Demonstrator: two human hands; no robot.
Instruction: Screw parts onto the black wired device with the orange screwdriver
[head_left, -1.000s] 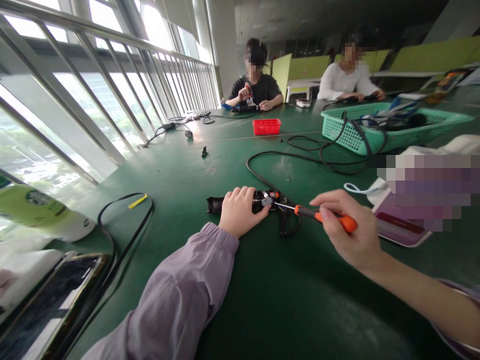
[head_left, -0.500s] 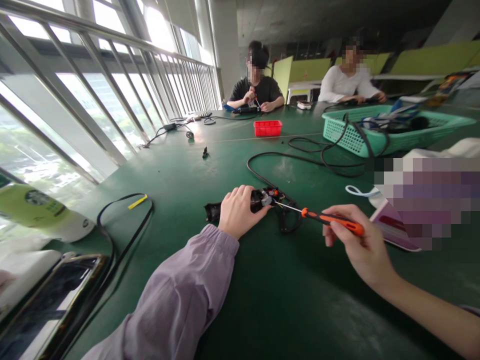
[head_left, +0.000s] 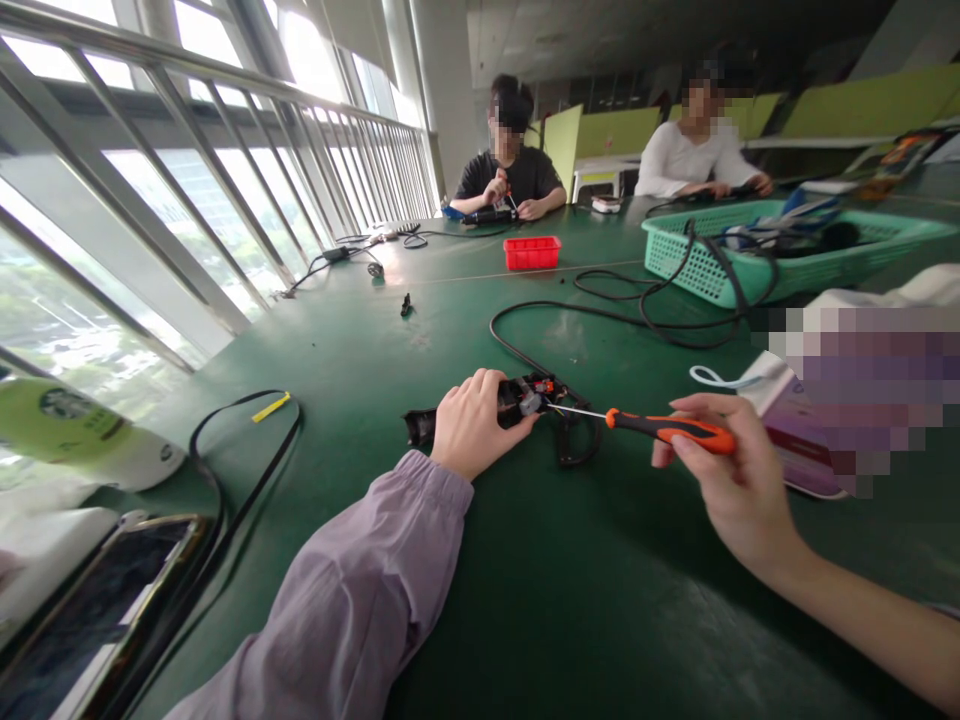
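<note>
We press our left hand down over a black device lying on the green table, fingers wrapped around its middle so its dark end pokes out to the left and its opened, wired end shows to the right. Our right hand pinches the orange-handled screwdriver between thumb and fingers, its thin shaft reaching left to the device's open end, whose black cord trails toward the teal basket, where 2 other people sit.

One screwdriver, two baskets
</note>
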